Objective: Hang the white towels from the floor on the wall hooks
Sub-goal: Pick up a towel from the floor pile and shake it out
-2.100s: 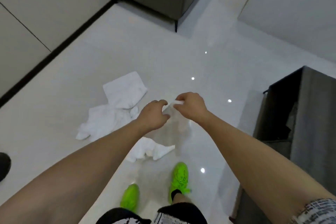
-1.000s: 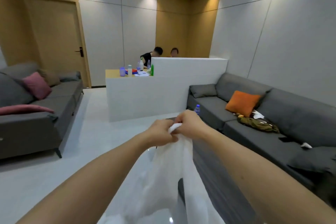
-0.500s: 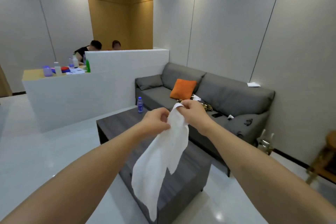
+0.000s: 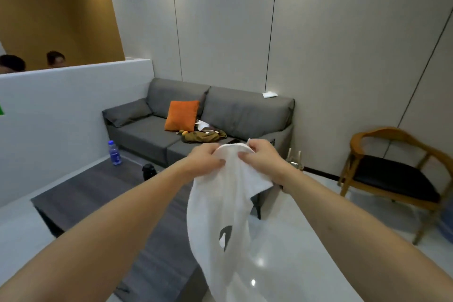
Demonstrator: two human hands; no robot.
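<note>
Our left hand and right hand both have a closed grip on the top edge of a white towel, thumbs in front and fingers curled behind, the two hands just apart with a short arc of cloth stretched between them. The towel hangs freely from that edge, down toward 6 o'clock, above the shiny floor and touching nothing else. A small gap shows low in its folds. We can read no label or writing on it.

At 9 o'clock of the hands lies a dark table bearing a blue-labelled bottle; its print is too small to read. At 12 o'clock stands a grey sofa with an orange cushion. At 3 o'clock is a wooden armchair.

Half a second ago the hands pinched one bunched corner; now they have spread along the edge, and our view has swung rightward, bringing the armchair in.
</note>
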